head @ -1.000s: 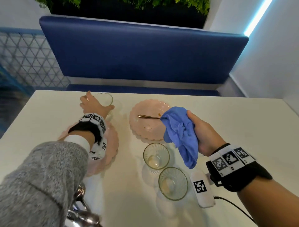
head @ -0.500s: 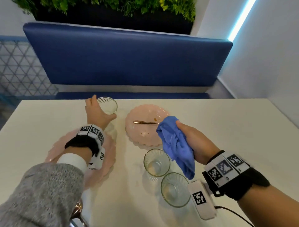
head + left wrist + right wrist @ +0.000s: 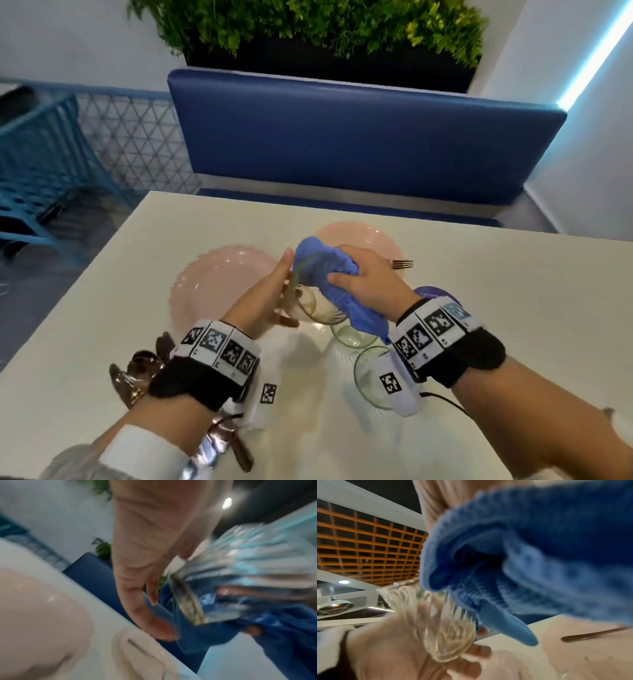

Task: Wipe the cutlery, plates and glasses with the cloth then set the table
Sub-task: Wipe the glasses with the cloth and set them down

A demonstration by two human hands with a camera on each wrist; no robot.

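Note:
My left hand (image 3: pixel 274 294) holds a ribbed clear glass (image 3: pixel 313 306) tilted on its side above the table, fingers round its base. My right hand (image 3: pixel 363 277) grips the blue cloth (image 3: pixel 329 270) and presses it into the glass's mouth. In the left wrist view the glass (image 3: pixel 240 577) is blurred, with the cloth (image 3: pixel 214 628) beyond it. In the right wrist view the cloth (image 3: pixel 522 561) fills the frame above the glass (image 3: pixel 440 626). Two pink plates (image 3: pixel 219 284) (image 3: pixel 387 240) lie behind the hands, and a gold fork (image 3: pixel 402 263) rests on the farther one.
Two more glasses (image 3: pixel 342 337) (image 3: pixel 368 380) stand below my right wrist. A bundle of shiny cutlery (image 3: pixel 137 377) lies at the near left under my left forearm. A blue bench (image 3: pixel 342 144) runs behind the white table (image 3: pixel 513 308).
My left hand lifted the glass from the far left of the table and brought it to the middle. My right hand brought the cloth up against its mouth. The head camera swung left.

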